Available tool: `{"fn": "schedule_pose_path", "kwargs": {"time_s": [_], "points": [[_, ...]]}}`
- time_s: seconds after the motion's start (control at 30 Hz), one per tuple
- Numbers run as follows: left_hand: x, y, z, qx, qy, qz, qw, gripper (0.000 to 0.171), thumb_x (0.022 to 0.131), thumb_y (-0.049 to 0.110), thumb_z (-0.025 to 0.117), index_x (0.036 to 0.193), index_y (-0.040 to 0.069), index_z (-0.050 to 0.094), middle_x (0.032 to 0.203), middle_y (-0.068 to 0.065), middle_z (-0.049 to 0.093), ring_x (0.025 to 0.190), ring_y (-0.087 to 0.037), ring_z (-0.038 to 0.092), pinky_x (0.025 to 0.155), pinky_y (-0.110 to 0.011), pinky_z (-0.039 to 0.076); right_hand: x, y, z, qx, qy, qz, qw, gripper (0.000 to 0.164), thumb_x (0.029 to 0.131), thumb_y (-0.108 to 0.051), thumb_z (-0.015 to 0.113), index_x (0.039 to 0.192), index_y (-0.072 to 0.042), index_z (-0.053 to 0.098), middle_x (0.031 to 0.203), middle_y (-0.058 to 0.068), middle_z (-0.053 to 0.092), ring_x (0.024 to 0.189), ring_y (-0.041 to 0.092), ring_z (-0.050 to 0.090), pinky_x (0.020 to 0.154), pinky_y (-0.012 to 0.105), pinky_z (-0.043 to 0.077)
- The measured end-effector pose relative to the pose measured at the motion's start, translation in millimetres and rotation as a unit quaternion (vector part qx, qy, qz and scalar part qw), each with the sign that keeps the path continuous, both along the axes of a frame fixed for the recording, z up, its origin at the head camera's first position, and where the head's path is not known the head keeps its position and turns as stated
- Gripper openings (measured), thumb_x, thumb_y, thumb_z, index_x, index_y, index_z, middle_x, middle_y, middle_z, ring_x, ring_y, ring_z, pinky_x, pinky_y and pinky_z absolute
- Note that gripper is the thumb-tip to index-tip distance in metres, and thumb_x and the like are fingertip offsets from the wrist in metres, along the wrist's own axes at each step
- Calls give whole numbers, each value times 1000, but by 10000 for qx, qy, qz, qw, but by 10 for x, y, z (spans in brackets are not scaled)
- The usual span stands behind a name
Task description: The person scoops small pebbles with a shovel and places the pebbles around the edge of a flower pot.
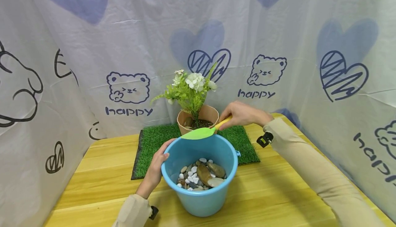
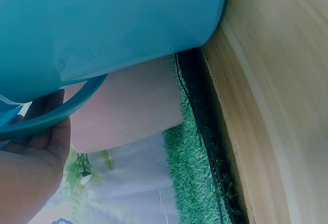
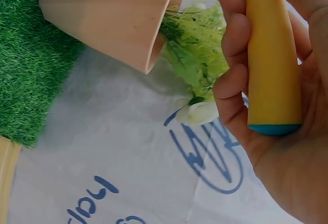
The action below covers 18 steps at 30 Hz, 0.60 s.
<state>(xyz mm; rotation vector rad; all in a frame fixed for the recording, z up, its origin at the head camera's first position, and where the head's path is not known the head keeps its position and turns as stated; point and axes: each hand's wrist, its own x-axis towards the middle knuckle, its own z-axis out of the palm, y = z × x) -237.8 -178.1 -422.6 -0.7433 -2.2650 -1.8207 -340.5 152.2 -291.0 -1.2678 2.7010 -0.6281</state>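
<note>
A blue bucket [image 1: 201, 203] stands on the table, holding white and grey pebbles [image 1: 190, 179] and a few larger brown stones [image 1: 204, 174]. My left hand [image 1: 156, 165] grips its left rim; the left wrist view shows that hand [image 2: 38, 152] at a curved blue band of the bucket [image 2: 128, 14]. With curled fingers, my right hand [image 1: 239, 114] holds a garden trowel by its yellow handle [image 3: 274, 60]. The trowel's green blade [image 1: 198, 133] points left above the bucket's far rim. Just behind it is a beige flowerpot [image 1: 182, 124] with dark soil and a stone inside.
White flowers with green leaves [image 1: 188, 93] rise from the pot. Under the pot lies a green turf mat [image 1: 154, 141] on the wooden table [image 1: 102, 172]. A printed white curtain [image 1: 139, 41] encloses the back and sides.
</note>
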Motion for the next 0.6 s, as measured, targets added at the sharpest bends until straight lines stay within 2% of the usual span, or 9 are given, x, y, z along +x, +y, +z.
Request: {"fn": "schedule_pose_path", "kwargs": {"time_s": [0.2,0.3,0.5,0.6], "points": [[6,-4,-4,80,-92,-79,9999,56,94,21,31,148,8,41,144,-22,47,123,-47,50,91,-51,50,104,-56,79,436,45,49,9990,12,82,-40,75,86,-30,78,73,-15,69,56,5,52,53,21,44],[3,-5,-2,105,-100,-69,9999,56,94,20,31,147,8,41,144,-22,47,123,-46,50,90,-48,51,164,-79,128,560,102,93,9983,10,83,-40,75,82,-31,78,67,-15,66,53,4,46,50,20,39],[3,-7,3,62,-100,-79,9999,56,94,20,31,148,7,40,144,-22,47,124,-46,50,91,-43,51,308,-119,199,896,93,241,9956,19,85,-44,72,73,-29,77,52,-14,48,44,2,32,45,18,26],[2,-3,10,65,-120,-87,9999,56,94,21,31,148,8,40,144,-22,47,123,-46,51,90,-42,52,395,-148,216,1143,34,269,9931,26,86,-46,70,69,-26,75,49,-13,40,43,3,29,45,19,24]]}}
